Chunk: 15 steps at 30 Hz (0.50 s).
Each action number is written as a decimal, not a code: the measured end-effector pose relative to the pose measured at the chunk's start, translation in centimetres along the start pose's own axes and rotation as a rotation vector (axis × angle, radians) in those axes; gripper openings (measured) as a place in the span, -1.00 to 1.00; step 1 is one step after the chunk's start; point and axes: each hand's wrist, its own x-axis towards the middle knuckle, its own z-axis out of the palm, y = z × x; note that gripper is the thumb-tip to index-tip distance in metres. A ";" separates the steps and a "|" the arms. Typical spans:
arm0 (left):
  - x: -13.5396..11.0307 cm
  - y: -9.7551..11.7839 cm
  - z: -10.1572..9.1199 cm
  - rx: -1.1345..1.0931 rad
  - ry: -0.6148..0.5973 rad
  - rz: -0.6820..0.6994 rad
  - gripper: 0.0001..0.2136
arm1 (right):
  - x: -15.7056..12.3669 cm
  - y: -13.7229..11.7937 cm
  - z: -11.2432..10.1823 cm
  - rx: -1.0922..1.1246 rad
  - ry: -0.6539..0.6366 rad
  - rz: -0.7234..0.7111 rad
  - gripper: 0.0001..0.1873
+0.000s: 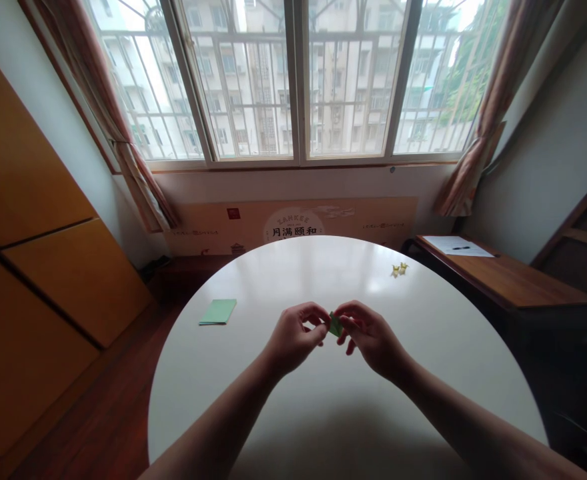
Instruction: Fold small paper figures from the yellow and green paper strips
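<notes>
Between my two hands, above the middle of the white round table point(213, 400), is a small piece of folded green paper point(334, 325). My left hand point(298, 333) pinches its left edge between thumb and fingers. From the other side my right hand point(366, 330) grips it, thumb and forefinger closed on the paper while the lower fingers curl loosely beneath. The fingertips cover part of the paper, so its full shape is hidden. To the left on the tabletop lies a stack of light green paper squares point(218, 312). Two small yellow folded-paper figures point(399, 269) stand at the far right.
A wooden side table point(533, 280) at the right carries a white sheet point(456, 247) with a dark pen on it. Behind the round table, a printed panel point(213, 227) leans below the barred window. An orange-brown cabinet point(33, 167) stands at the left.
</notes>
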 end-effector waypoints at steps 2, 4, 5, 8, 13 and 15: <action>0.0 0.1 0.0 -0.038 -0.017 -0.008 -0.89 | 0.0 0.0 0.0 0.009 0.004 0.001 -0.87; 0.0 0.1 0.0 -0.045 -0.022 -0.011 -0.86 | 0.1 0.0 0.0 0.015 0.009 -0.006 -0.86; 0.1 0.1 0.0 -0.047 -0.020 -0.014 -0.86 | 0.1 0.1 0.0 0.016 0.010 -0.008 -0.86; 0.1 -0.1 0.1 -0.073 0.000 -0.011 -0.88 | 0.0 0.2 -0.1 0.018 0.009 -0.013 -0.86; 0.2 -0.3 0.1 -0.121 0.020 0.012 -0.87 | -0.1 -0.1 -0.4 0.000 0.001 -0.032 -0.86; 0.1 -0.3 0.2 -0.126 0.030 0.012 -0.85 | -0.1 -0.3 -0.6 -0.012 -0.009 -0.031 -0.85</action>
